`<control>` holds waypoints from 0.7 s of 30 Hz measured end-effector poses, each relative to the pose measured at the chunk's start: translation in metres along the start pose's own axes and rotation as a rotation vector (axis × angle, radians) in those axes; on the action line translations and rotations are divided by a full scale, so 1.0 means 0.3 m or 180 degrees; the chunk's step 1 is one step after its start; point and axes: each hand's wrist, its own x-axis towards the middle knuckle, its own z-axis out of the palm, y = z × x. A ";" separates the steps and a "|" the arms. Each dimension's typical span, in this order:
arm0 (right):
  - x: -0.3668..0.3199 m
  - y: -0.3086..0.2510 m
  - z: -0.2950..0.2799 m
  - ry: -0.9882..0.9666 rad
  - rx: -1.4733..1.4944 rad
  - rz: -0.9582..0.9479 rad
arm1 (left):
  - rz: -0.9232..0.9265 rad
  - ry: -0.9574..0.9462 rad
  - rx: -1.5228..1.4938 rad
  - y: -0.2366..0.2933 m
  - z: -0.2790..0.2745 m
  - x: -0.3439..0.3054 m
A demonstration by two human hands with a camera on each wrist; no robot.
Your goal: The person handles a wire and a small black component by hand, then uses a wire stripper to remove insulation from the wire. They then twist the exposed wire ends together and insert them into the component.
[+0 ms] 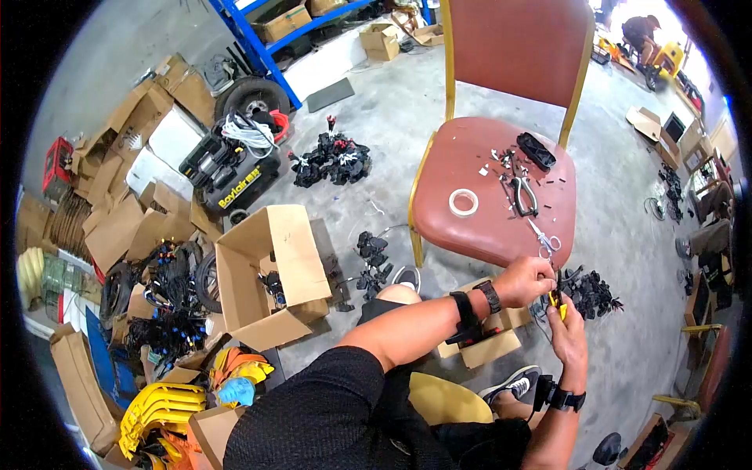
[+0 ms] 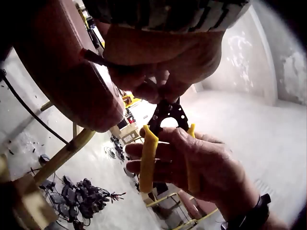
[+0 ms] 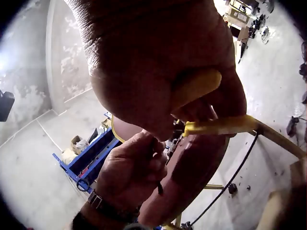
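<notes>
In the head view both hands meet just off the front of a red chair seat (image 1: 446, 172). My right hand (image 1: 570, 337) holds a wire stripper with yellow handles (image 2: 149, 165) and a black, holed head (image 2: 169, 111). Its handles stand spread apart, with the thumb across one of them. My left hand (image 1: 523, 283) pinches a thin dark cable (image 2: 93, 56) right at the tool's head; one end sticks out past the fingers. The fingers hide the cable's other end. On the seat lie scissors (image 1: 540, 233), pliers (image 1: 518, 186), a tape roll (image 1: 452, 205) and a black pouch (image 1: 536, 151).
Small black and white scraps are scattered on the seat. A heap of black cabled parts (image 1: 595, 296) lies on the floor beyond the right hand. To the left stand an open cardboard box (image 1: 301, 258) and an air compressor (image 1: 243, 188). Another black heap (image 1: 333, 160) lies behind.
</notes>
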 end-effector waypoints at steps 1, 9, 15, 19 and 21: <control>0.002 0.015 0.010 0.0007 -0.0002 0.0007 | 0.0056 -0.0025 0.0093 -0.006 0.003 0.006; -0.003 0.040 0.018 0.0234 -0.0098 -0.0503 | -0.0450 -0.0147 -0.0078 0.065 -0.015 -0.011; 0.009 0.061 0.018 0.0337 -0.0344 -0.0874 | -0.0507 -0.0139 -0.0479 -0.031 0.007 0.003; 0.008 0.069 0.018 0.0420 -0.0344 -0.1044 | -0.0929 -0.0303 -0.0999 0.013 -0.009 0.000; 0.007 0.056 0.015 0.0371 -0.0315 -0.0978 | -0.1027 -0.0391 -0.1189 0.026 -0.015 0.003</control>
